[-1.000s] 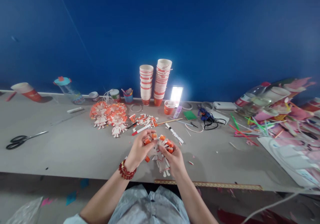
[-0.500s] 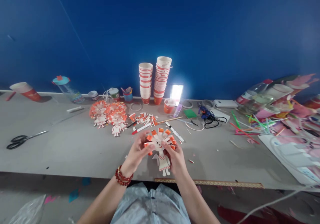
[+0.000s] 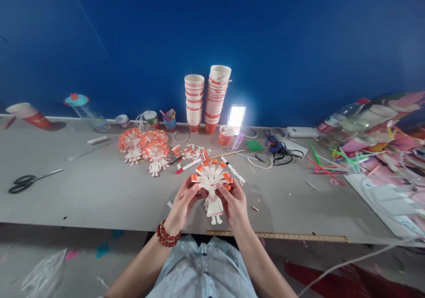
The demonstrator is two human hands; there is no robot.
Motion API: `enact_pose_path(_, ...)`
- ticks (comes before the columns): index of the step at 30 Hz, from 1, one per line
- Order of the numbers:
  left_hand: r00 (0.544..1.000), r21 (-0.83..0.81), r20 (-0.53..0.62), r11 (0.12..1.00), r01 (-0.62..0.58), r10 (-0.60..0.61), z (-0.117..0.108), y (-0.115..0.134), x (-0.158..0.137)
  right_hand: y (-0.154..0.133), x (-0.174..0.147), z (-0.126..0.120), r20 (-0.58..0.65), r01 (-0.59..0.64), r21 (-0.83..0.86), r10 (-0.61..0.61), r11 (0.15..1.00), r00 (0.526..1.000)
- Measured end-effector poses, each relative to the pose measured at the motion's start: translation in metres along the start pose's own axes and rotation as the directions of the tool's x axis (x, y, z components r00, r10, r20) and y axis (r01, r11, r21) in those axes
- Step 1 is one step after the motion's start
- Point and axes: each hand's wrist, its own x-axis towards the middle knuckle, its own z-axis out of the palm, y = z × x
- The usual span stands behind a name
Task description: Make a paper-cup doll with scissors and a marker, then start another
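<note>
A paper doll (image 3: 214,203) with a round drawn face, a white dress trimmed in red and a fan of orange-tipped strips for hair is held upright near the table's front edge. My left hand (image 3: 186,197) is closed on the left side of its head, thumb in front. On the opposite side, my right hand (image 3: 234,199) pinches the head by its lower right strips, with the thumb beside the chin. The fingers behind the doll are partly hidden. Finished-looking dolls (image 3: 156,154) of the same kind lie in a cluster to the left.
Beyond my hands lie paper scraps (image 3: 192,152), a red-and-white marker (image 3: 187,166) and a white pen (image 3: 233,170). Two cup stacks (image 3: 194,103) stand at the wall. Scissors (image 3: 33,180) rest far left. Craft materials (image 3: 365,147) crowd the right. A patterned strip (image 3: 279,236) runs along the front edge.
Both thumbs have shifted off the doll's face, so its eyes and mouth now show. The doll has risen slightly in view, as the camera view itself has moved a little.
</note>
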Motion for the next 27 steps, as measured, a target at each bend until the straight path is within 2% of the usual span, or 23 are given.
enact_pose_path(2,0.999,0.014,0.020,0.999,0.031,-0.031,-0.003,-0.003,-0.004,0.002,0.000,0.001,0.005,0.000,0.010,0.000,1.000,1.000)
enact_pose_path(5,0.995,0.134,0.042,0.987,0.088,-0.095,-0.005,-0.006,-0.007,0.003,0.000,0.004,0.014,0.009,0.010,-0.009,1.000,1.000)
enact_pose_path(10,0.997,0.279,0.038,0.959,0.055,-0.068,-0.006,-0.001,-0.006,0.003,-0.002,0.006,0.001,0.046,-0.033,-0.046,0.998,0.999)
enact_pose_path(17,0.990,0.387,0.069,0.918,0.087,-0.123,0.000,0.007,-0.010,0.006,-0.001,0.002,0.022,0.125,-0.092,-0.124,0.988,0.992)
enact_pose_path(22,0.995,0.445,0.049,0.894,0.055,-0.085,0.002,0.007,-0.012,0.009,-0.002,0.001,0.026,0.187,-0.160,-0.185,0.969,0.982)
enact_pose_path(27,0.998,0.497,0.050,0.868,-0.002,-0.027,-0.002,0.004,-0.016,0.010,-0.003,0.001,0.022,0.194,-0.134,-0.192,0.972,0.981)
